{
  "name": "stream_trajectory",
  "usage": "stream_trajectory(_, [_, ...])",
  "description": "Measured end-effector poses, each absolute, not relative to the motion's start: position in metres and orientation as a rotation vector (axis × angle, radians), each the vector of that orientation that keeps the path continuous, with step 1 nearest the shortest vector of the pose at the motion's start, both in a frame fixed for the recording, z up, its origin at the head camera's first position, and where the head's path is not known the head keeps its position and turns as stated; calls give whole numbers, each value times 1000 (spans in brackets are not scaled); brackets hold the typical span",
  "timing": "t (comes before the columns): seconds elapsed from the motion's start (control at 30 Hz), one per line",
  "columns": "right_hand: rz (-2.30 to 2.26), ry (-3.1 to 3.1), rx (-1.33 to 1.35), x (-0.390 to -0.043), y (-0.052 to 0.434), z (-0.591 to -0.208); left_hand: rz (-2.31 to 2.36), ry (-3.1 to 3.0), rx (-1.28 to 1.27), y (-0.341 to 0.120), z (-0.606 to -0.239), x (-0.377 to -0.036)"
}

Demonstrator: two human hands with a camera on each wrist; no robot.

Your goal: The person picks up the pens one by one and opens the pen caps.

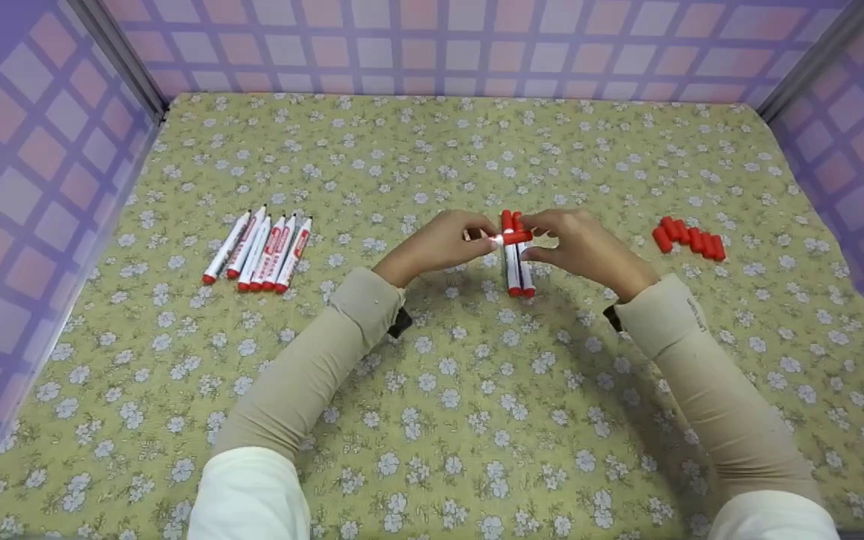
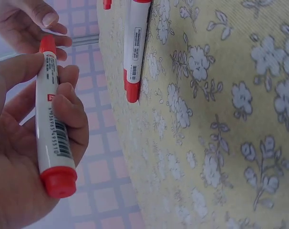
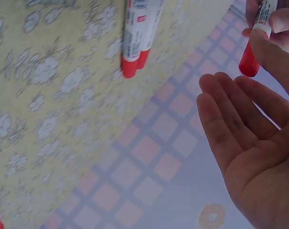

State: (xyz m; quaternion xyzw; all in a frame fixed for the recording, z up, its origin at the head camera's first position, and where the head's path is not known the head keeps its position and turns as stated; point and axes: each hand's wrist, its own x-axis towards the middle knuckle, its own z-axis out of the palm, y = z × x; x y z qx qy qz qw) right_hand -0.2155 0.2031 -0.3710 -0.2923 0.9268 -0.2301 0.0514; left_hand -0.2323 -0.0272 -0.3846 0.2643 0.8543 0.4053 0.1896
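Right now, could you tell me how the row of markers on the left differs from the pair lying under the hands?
The left row of markers holds five, uncapped and fanned slightly; the pair of markers holds two, capped red and parallel. Both lie flat on the floral cloth, white-barrelled with red ends.

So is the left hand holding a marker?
Yes, in the left wrist view the left hand has its fingers and thumb curled round a white marker with red ends.
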Motion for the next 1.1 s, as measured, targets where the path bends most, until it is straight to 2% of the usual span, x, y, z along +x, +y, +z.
stream_trajectory(0.7, [-354,2970,-1218,-196,167,-369,672,2785,1059,-29,-377,-209])
stream_trajectory(1.1, [-280,3050,-1308,-194,160,-375,795,2755,1108,-39,-383,-208])
